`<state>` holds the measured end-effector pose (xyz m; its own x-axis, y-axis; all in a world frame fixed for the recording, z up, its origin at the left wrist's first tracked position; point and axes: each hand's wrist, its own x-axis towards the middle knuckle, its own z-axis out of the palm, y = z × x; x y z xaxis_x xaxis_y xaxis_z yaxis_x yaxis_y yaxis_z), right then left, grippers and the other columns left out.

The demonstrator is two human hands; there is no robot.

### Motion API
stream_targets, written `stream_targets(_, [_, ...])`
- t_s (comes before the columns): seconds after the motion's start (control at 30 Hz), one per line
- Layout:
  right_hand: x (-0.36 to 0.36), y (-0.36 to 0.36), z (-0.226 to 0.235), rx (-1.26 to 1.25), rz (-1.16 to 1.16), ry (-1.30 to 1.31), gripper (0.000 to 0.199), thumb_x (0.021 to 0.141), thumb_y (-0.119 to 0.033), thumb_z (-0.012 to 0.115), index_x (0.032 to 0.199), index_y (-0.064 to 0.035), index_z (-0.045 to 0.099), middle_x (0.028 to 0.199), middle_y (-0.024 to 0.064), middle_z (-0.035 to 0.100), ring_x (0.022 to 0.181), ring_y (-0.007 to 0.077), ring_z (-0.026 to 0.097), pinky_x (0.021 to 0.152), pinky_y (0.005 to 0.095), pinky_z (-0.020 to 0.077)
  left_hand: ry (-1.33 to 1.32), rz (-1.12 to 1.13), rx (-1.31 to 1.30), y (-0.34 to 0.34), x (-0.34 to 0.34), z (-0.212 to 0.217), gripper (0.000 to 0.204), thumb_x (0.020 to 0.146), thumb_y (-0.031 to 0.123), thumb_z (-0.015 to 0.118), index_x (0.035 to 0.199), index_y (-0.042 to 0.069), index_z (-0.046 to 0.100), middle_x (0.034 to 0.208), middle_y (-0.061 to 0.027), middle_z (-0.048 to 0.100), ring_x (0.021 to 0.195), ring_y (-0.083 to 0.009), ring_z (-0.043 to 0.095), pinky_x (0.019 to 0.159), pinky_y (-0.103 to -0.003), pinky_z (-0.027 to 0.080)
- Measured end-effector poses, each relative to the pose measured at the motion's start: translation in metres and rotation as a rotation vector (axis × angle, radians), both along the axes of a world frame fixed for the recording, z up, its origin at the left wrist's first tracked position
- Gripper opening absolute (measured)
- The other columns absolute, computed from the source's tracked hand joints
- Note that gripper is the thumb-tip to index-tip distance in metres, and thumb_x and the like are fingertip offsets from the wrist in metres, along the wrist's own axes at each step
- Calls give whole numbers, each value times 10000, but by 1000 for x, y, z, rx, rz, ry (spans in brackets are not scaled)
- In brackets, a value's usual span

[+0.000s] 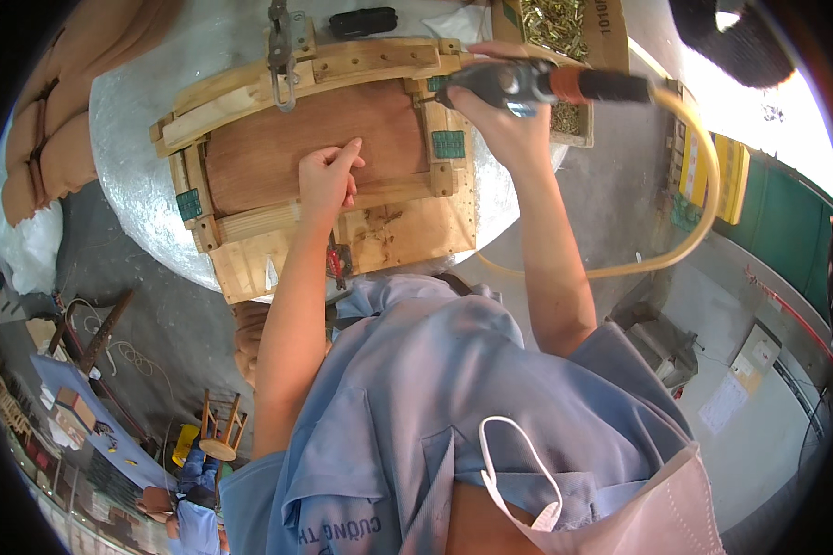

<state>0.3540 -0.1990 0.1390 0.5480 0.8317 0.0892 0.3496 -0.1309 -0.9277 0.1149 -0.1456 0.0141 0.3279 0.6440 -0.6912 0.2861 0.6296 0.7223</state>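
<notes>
A wooden crate (250, 157) with a brown plywood panel and light timber frame lies on a round silver table (139, 185). My left hand (329, 176) presses flat on the panel near its lower rail, fingers loosely curled, holding nothing. My right hand (491, 102) grips a pneumatic power tool (528, 83) with a grey body and orange-black rear, its nose against the crate's upper right corner. A yellowish air hose (703, 194) loops from the tool's back down to the right. A metal hasp (282, 55) sits on the crate's top rail.
A cardboard box of brass-coloured fasteners (555, 28) stands behind the crate. Tan sacks (55, 120) pile at the left. A small wooden stool (217, 430) and another person in blue (190, 518) are on the floor at lower left. Yellow and green items (731, 176) stand right.
</notes>
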Motion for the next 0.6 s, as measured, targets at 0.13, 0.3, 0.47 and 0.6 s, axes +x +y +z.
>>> stream_targets(0.13, [-3, 11, -1, -127, 2, -33, 345, 775, -46, 864, 1086, -51, 715, 971, 36, 769, 922, 126, 738, 849, 291, 595, -6, -11, 13, 1, 3, 1, 451, 993, 433, 779, 822, 18, 734, 492, -13, 521, 361, -104, 471, 371, -270, 326])
stream_targets(0.3, [-4, 13, -16, -99, 15, -45, 397, 779, -39, 858, 1147, -61, 710, 1011, 30, 772, 940, 110, 728, 868, 302, 593, -15, -21, 11, 0, 0, 2, 432, 1008, 388, 766, 805, 9, 725, 499, -41, 559, 360, -105, 490, 370, -271, 355])
stream_targets(0.47, [14, 4, -17, -26, -20, 142, 507, 779, -25, 872, 1258, -43, 705, 1046, 55, 775, 975, 140, 737, 885, 315, 597, -68, -26, 45, 0, 2, 0, 391, 1018, 358, 758, 842, 10, 739, 515, -46, 576, 373, -125, 511, 381, -278, 373])
stream_targets(0.6, [-13, -33, 6, 23, -142, 102, 540, 784, -35, 893, 1281, -36, 681, 1067, 86, 758, 982, 173, 728, 872, 343, 612, -258, -33, -12, -7, -25, -17, 311, 1029, 327, 742, 999, 17, 756, 609, -60, 648, 472, -144, 608, 459, -290, 479])
